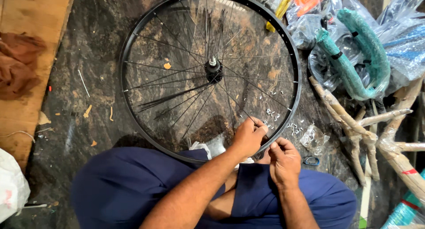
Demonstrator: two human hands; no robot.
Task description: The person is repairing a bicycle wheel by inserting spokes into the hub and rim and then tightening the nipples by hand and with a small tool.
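A black bicycle wheel rim (299, 85) lies flat on the dark floor in front of my knees. Thin spokes fan out loosely from its hub (213, 71). My left hand (249, 136) reaches inside the rim at its near edge and pinches the end of one spoke (237, 106) against the rim. My right hand (283, 160) is just outside the same spot, with fingertips pressed together on the rim's outer edge. Whatever small part it pinches is too small to make out. Small silver spoke nipples (271, 114) lie scattered on the floor beside both hands.
A clear plastic bag (312, 136) and a small blue ring (311, 160) lie right of my hands. Paper-wrapped frame tubes (354, 123) and green-wrapped parts in plastic (354, 56) crowd the right side. A brown cloth (17, 65) rests on a wooden board (40, 16) at left, with a white bag (11, 184) below it.
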